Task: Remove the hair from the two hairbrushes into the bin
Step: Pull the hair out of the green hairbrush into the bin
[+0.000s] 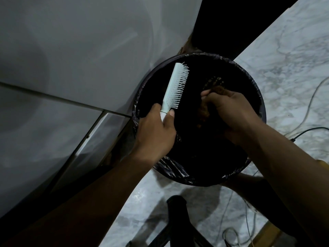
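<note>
Item: pale hairbrush [175, 87]. The left hand [154, 134] is gripping it by the handle, fingers wrapped round and the thumb [170, 116] pressing along the handle's right side. The head is rising up and away from the fist, slanting to the far right, with the bristles facing right. It is hanging over the left part of the bin's opening.

Item: bin [263, 111]. Round and dark, it is standing on the marble floor [284, 59], lined with a black bag [170, 166] whose edge is folding over the rim. Its far-left side is sitting just beside a grey wall panel [80, 50].

Item: clump of hair [204, 111], brownish. The right hand [231, 113] is closing around it over the middle of the bin, fingers curling down; the clump is showing at the left of the fist and below the fingertips.

Item: dark hairbrush [212, 82]. Only a slotted black head is showing just beyond the right hand's knuckles, inside the bin's opening; whether that hand is also holding it cannot be told in the dim light.

Item: cables [306, 107]. Thin leads are trailing across the floor to the right of the bin and along the near right.

Item: dark stand [176, 220]. It is standing on the floor nearer than the bin, between the two forearms.
</note>
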{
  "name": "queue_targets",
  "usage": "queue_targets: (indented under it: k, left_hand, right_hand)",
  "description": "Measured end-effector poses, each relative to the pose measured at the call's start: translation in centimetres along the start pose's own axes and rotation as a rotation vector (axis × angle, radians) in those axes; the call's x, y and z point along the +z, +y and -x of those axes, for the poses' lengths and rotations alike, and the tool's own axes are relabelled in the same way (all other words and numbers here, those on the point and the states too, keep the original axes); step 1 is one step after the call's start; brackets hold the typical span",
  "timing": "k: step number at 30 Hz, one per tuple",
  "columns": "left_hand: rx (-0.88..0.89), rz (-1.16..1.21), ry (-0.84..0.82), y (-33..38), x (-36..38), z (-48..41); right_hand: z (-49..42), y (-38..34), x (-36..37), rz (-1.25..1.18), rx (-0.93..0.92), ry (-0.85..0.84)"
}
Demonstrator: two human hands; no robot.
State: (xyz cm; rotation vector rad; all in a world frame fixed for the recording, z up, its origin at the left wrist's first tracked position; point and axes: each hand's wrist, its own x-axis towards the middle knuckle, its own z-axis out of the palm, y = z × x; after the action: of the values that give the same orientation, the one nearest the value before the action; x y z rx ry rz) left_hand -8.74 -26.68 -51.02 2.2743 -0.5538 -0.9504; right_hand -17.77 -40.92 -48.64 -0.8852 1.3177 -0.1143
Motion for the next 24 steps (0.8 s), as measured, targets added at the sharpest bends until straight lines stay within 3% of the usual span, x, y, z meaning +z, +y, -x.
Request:
queue_targets:
  k: [2,6,11,16,21,24]
  left_hand:
    - [-0.003,0.005,-0.005,0.1,-0.1,0.1]
    - [0.031,-0.031,-0.01,0.2,0.0,0.3]
    - [0.11,-0.046,-0.031,0.2,0.2,0.6]
    - [0.185,-0.051,-0.073,0.2,0.4,1.0]
    - [0.189,-0.015,-0.074,0.2,0.3,0.8]
    - [0.182,0.003,-0.074,0.2,0.3,0.7]
  right_hand:
    - [-0.1,0.1,0.0,-0.03,0.008,-0.018]
    - [-0.5,0.7,-0.4,0.256,-0.008,-0.005]
    - [-0.8,1.0,-0.4,0.335,-0.052,-0.016]
    - [-1.7,0.9,-0.1,-0.04,0.071,-0.094]
    - [-1.7,1.2,-0.1,0.021,0.003,-0.222]
    - [-1.7,1.2,-0.2,0.088,-0.053,-0.182]
